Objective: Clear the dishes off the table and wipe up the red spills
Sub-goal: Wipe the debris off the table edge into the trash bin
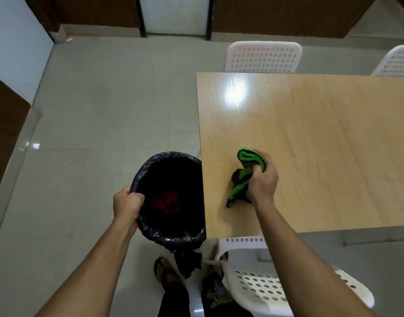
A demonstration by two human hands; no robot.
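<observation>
Your right hand (pixel 262 179) is clenched around a bunched green cloth (pixel 246 172), pressing it onto the table (pixel 322 133) near the table's left edge. Your left hand (pixel 127 204) grips the near-left rim of the bin (pixel 169 197), fingers curled over the black liner, holding the bin so its right side sits tucked against or just under that same table edge. The relation that matters is this: the bin's opening lies directly left of the cloth, so a sweep toward it runs straight left across the short strip of tabletop between them, and your right hand is the nearer one for that stroke. The cloth's long axis runs roughly near-to-far, square to that sweep. No dishes show on the table. 1 tiny red speck (pixel 209 136) sits by the left edge, farther from you than the cloth. Something red (pixel 166 200) lies deep in the bin, but it is too dark in there to say what. Whatever is under the cloth is hidden, so you cannot tell whether any spill remains there, and the table's right end is cut off by the frame.
</observation>
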